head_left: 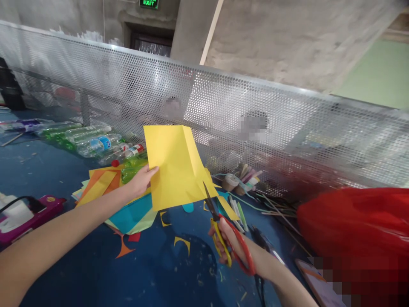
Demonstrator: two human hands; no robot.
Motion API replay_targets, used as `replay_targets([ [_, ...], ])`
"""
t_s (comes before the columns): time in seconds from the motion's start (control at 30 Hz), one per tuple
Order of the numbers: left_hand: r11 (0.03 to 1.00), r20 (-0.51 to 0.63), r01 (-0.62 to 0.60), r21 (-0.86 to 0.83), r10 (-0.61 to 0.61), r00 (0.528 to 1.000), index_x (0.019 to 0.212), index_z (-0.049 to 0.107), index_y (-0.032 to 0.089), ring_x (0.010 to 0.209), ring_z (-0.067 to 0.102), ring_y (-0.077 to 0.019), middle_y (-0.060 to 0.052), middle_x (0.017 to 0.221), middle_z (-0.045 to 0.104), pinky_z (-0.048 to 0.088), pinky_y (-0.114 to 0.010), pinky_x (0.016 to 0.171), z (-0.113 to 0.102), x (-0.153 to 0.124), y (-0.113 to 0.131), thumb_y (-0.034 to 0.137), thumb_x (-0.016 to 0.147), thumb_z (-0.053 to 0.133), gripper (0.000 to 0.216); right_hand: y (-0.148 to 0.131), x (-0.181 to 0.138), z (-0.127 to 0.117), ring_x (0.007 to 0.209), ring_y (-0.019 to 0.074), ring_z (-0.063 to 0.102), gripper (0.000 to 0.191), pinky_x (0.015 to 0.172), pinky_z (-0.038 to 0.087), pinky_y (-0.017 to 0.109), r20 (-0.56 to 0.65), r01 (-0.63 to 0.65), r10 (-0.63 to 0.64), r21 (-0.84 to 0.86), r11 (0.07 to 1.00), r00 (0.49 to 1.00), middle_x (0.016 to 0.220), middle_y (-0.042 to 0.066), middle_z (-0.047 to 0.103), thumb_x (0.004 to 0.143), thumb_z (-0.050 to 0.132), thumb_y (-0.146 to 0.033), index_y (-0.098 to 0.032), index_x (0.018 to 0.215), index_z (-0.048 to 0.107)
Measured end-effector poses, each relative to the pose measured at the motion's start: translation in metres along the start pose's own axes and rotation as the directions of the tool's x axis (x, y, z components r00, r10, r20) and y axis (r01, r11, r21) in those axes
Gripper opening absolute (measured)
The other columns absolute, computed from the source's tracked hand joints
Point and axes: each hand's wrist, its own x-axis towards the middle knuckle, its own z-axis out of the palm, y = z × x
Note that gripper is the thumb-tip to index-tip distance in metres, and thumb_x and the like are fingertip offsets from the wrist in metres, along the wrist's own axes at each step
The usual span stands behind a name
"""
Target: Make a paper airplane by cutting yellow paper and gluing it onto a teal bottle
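My left hand (140, 181) pinches the left edge of a folded yellow paper sheet (174, 166) and holds it up above the blue table (96, 264). My right hand (234, 247) grips scissors (223, 232) with red and yellow handles. Their dark blades meet the sheet's lower right edge. Small yellow offcuts (182, 242) lie on the table below the sheet.
A stack of orange, yellow and teal paper (111, 192) lies under my left wrist. Empty plastic bottles (92, 143) lie along a perforated metal screen (223, 115). Sticks, pens and tape rolls (243, 183) sit right of centre, a red plastic bag (354, 230) at far right, a purple device (35, 211) at left.
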Motion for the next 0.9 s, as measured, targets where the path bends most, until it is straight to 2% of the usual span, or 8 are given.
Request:
replay_targets([
  [0.23, 1.000, 0.006, 0.002, 0.015, -0.002, 1.000, 0.110, 0.062, 0.017, 0.099, 0.064, -0.0257, -0.010, 0.111, 0.068, 0.051, -0.041, 0.088, 0.001, -0.002, 0.003, 0.022, 0.083, 0.062, 0.028, -0.003, 0.000, 0.003, 0.057, 0.0165, 0.055, 0.056, 0.060, 0.048, 0.032, -0.033, -0.039, 0.038, -0.054, 0.998, 0.999, 0.061, -0.003, 0.051, 0.083, 0.031, -0.072, -0.021, 0.090, 0.052],
  [0.43, 1.000, -0.008, -0.001, 0.011, 0.001, 1.000, 0.110, 0.063, 0.017, 0.100, 0.064, -0.0262, -0.011, 0.112, 0.067, 0.051, -0.042, 0.089, 0.001, -0.002, 0.002, 0.022, 0.083, 0.062, 0.028, -0.003, 0.002, 0.006, 0.057, 0.0148, 0.053, 0.058, 0.059, 0.049, 0.030, -0.036, -0.117, 0.119, 0.049, 0.992, 0.992, 0.065, -0.004, 0.048, 0.078, 0.035, -0.076, -0.021, 0.089, 0.050],
  [0.63, 1.000, 0.038, -0.010, -0.024, 0.010, 0.999, 0.110, 0.063, 0.015, 0.099, 0.065, -0.0270, -0.012, 0.109, 0.068, 0.050, -0.042, 0.090, 0.001, 0.000, -0.001, 0.023, 0.080, 0.065, 0.031, 0.000, 0.005, 0.005, 0.054, 0.0137, 0.050, 0.061, 0.058, 0.048, 0.031, 0.004, -0.064, 0.064, 0.074, 0.995, 0.998, 0.062, -0.004, 0.047, 0.078, 0.032, -0.077, -0.020, 0.090, 0.051],
  [0.77, 1.000, 0.025, -0.010, -0.012, 0.011, 1.000, 0.110, 0.063, 0.016, 0.100, 0.064, -0.0260, -0.011, 0.112, 0.067, 0.050, -0.041, 0.091, 0.001, -0.001, -0.001, 0.022, 0.081, 0.063, 0.029, -0.009, 0.002, 0.006, 0.056, 0.0144, 0.052, 0.066, 0.059, 0.047, 0.030, -0.019, -0.090, 0.091, 0.042, 0.995, 0.996, 0.061, -0.004, 0.048, 0.074, 0.031, -0.081, -0.020, 0.088, 0.052],
  [0.9, 1.000, 0.018, -0.007, -0.017, 0.008, 1.000, 0.110, 0.063, 0.016, 0.101, 0.064, -0.0263, -0.010, 0.112, 0.067, 0.050, -0.042, 0.091, 0.003, -0.001, 0.000, 0.021, 0.082, 0.062, 0.028, -0.009, 0.001, 0.006, 0.054, 0.0140, 0.051, 0.064, 0.058, 0.047, 0.030, -0.015, -0.074, 0.075, 0.032, 0.997, 0.997, 0.061, -0.004, 0.047, 0.077, 0.028, -0.079, -0.021, 0.087, 0.051],
])
